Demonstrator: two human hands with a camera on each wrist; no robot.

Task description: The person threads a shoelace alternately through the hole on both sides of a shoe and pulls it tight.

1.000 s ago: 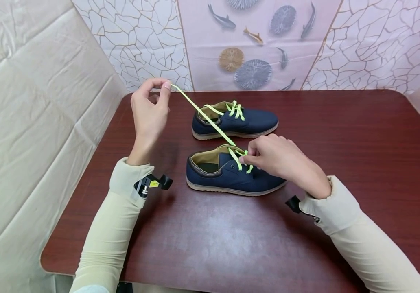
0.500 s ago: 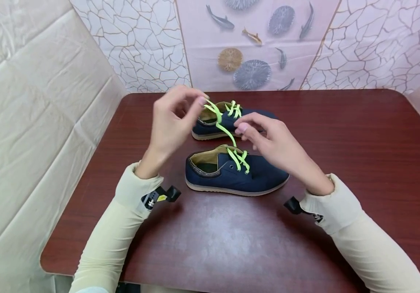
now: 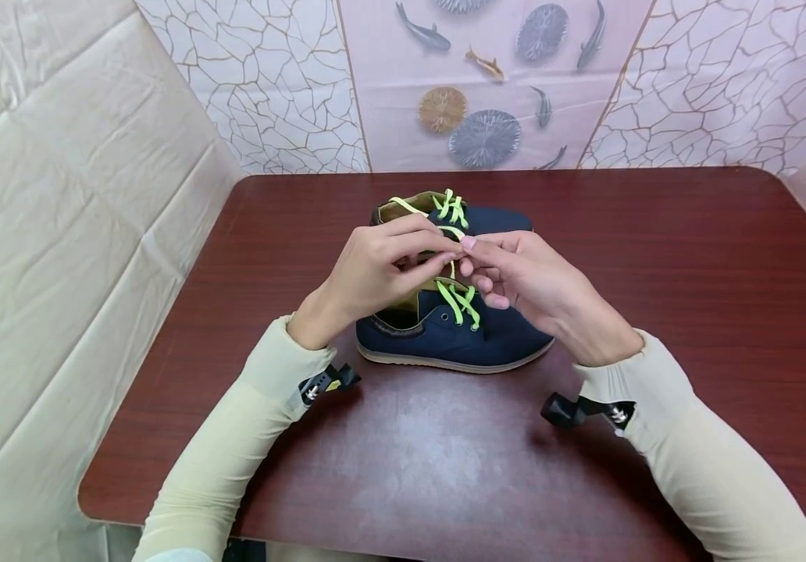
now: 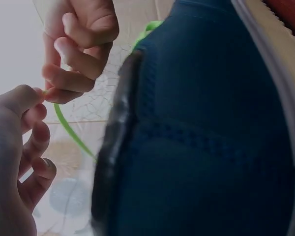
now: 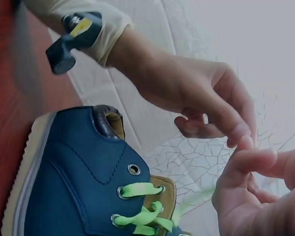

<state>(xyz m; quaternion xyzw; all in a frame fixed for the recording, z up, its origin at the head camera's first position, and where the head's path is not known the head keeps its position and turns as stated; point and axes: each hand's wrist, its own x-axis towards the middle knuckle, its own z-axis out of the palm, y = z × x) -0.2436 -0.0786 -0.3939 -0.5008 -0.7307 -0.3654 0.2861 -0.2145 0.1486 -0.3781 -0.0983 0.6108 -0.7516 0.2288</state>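
A navy shoe (image 3: 438, 343) with neon-green lacing sits on the table, toe to the right. Just above it my two hands meet at the fingertips. My left hand (image 3: 382, 261) pinches the shoelace (image 3: 451, 232) near its end between thumb and index finger. The right hand (image 3: 529, 281) pinches the same lace from the other side, its other fingers loosely curled. In the left wrist view the lace (image 4: 69, 129) hangs in a curve from the joined fingertips. A bare eyelet (image 5: 133, 169) shows above the laced ones in the right wrist view. The lace's very tip is mostly hidden by fingers.
A matching navy shoe (image 3: 501, 218) with green laces stands right behind, partly covered by the hands. The dark red wooden table (image 3: 417, 460) reaches to a patterned backdrop (image 3: 283, 94). Pale cloth (image 3: 58, 273) hangs along the left side.
My left hand has come down and right from high on the left, slackening the taut lace. The right hand left the shoe's lacing, rose, and joined the left at the lace.
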